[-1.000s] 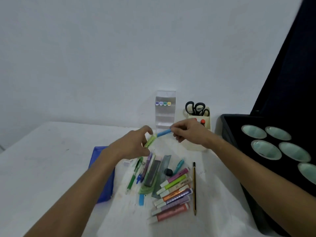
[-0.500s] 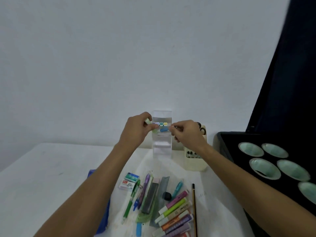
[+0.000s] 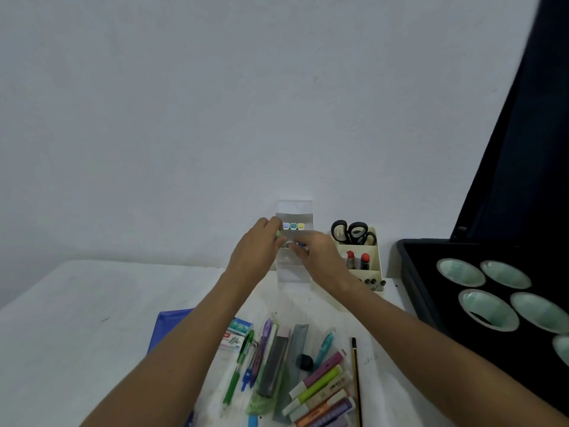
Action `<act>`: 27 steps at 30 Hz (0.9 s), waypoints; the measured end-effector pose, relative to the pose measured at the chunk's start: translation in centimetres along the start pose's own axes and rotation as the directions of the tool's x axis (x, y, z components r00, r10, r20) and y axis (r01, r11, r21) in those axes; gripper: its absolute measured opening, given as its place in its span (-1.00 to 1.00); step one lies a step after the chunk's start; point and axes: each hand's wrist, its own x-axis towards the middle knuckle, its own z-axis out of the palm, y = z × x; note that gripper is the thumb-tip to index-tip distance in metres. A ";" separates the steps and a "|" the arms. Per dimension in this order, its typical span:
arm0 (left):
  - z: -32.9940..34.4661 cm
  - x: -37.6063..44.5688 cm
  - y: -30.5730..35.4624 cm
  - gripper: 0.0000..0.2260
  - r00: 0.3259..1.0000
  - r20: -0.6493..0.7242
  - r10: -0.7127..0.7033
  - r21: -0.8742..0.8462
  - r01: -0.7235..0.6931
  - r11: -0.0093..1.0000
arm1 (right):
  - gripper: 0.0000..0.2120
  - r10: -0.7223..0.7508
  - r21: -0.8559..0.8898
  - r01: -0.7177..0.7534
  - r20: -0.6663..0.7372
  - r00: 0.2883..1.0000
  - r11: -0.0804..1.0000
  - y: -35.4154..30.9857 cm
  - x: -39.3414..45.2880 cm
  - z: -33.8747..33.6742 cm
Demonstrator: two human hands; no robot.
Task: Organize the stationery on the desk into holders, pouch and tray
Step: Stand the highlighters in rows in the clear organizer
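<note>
A clear tiered holder (image 3: pixel 295 209) stands against the wall, with three pastel marker caps (image 3: pixel 293 226) showing in its upper tier. My left hand (image 3: pixel 257 252) pinches a pale green marker (image 3: pixel 279 233) at the holder's left side, level with those caps. My right hand (image 3: pixel 320 258) grips a blue marker (image 3: pixel 300 244) just below, in front of the holder's middle tier. Most of both markers is hidden by my fingers. Loose highlighters (image 3: pixel 323 386), a pencil (image 3: pixel 356 380) and a green pen (image 3: pixel 236 369) lie on the desk between my forearms.
A cream holder (image 3: pixel 374 263) with black scissors (image 3: pixel 352 232) stands right of the clear one. A blue pouch (image 3: pixel 167 329) lies at the left, staple boxes (image 3: pixel 240 329) beside it. A black tray (image 3: pixel 428 272) with pale green cups (image 3: pixel 489 309) fills the right.
Both hands rose from above the pile and carried the green and blue markers to the clear holder. The view tilted upward.
</note>
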 end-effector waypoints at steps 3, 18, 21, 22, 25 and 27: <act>1.2 -0.2 -0.9 -0.77 0.996 0.094 0.000 0.027 -0.003 1.000 | -0.83 0.018 -0.061 -0.015 0.051 0.999 0.998 0.3 0.4 0.4; 2.7 1.7 -2.9 -0.77 0.977 0.211 0.002 0.142 -0.033 0.989 | -0.80 -0.007 -0.244 0.047 0.162 0.987 0.969 1.2 1.7 1.0; 3.0 2.1 -3.1 -0.76 0.975 0.224 0.009 0.154 -0.044 0.987 | -0.78 0.004 -0.254 0.036 0.152 0.988 0.967 1.2 1.6 1.4; 3.2 2.2 -3.2 -0.76 0.973 0.229 0.012 0.157 -0.049 0.986 | -0.77 0.007 -0.260 0.033 0.149 0.989 0.965 1.2 1.6 1.5; 3.5 2.4 -3.4 -0.77 0.976 0.217 0.024 0.151 -0.057 0.987 | -0.77 0.026 -0.304 0.019 0.142 0.990 0.952 1.4 1.5 1.9; 3.9 2.4 -3.6 -0.76 0.976 0.216 0.024 0.148 -0.057 0.987 | -0.78 0.039 -0.328 0.006 0.128 0.991 0.945 1.6 1.4 2.2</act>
